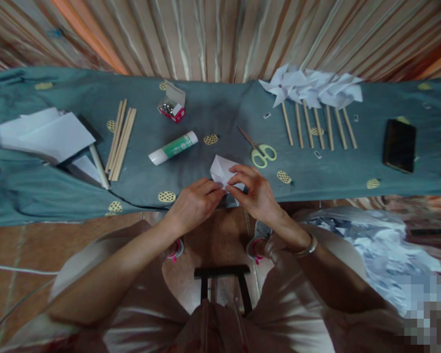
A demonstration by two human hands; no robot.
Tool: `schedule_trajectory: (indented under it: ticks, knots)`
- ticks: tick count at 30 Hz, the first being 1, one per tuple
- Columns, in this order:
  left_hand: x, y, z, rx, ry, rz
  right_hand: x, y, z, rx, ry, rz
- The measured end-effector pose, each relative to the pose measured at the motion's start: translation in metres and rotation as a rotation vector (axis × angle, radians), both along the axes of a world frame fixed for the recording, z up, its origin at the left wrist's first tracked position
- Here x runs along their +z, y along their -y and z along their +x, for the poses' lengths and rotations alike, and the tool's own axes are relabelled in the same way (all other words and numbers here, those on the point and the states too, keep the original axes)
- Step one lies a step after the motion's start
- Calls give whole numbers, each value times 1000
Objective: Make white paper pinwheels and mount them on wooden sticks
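A small folded white paper piece [222,170] lies at the near edge of the blue-grey cloth-covered table [213,105]. My left hand [194,203] pinches its near corner with closed fingers. My right hand [252,189] pinches the same paper from the right, fingers curled over it. Green-handled scissors [259,151] lie just beyond my right hand. A white and green glue stick [173,147] lies on its side beyond my left hand.
Several finished white paper pinwheels on wooden sticks [314,105] lie at the back right. Loose wooden sticks [120,139], a stack of white paper [46,135], a small red box of pins [172,105] and a black phone [399,145] lie on the table. A black stool [222,282] stands between my knees.
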State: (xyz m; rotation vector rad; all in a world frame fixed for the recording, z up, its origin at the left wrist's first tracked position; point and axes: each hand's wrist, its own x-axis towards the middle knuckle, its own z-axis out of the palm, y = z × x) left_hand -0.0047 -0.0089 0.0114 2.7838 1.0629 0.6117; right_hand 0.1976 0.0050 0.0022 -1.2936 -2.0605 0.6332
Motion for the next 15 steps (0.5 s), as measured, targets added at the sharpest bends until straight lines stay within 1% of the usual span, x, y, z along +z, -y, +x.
schedule_trajectory:
  ticks: [7, 10, 15]
  knots:
    - [-1, -1, 0, 10, 14, 7, -4, 2, -2, 14, 36, 68]
    - [-1, -1, 1, 6, 17, 1, -5, 3, -2, 33, 80, 108]
    - [-2, -1, 1, 8, 10, -15, -3, 7, -4, 83, 169, 123]
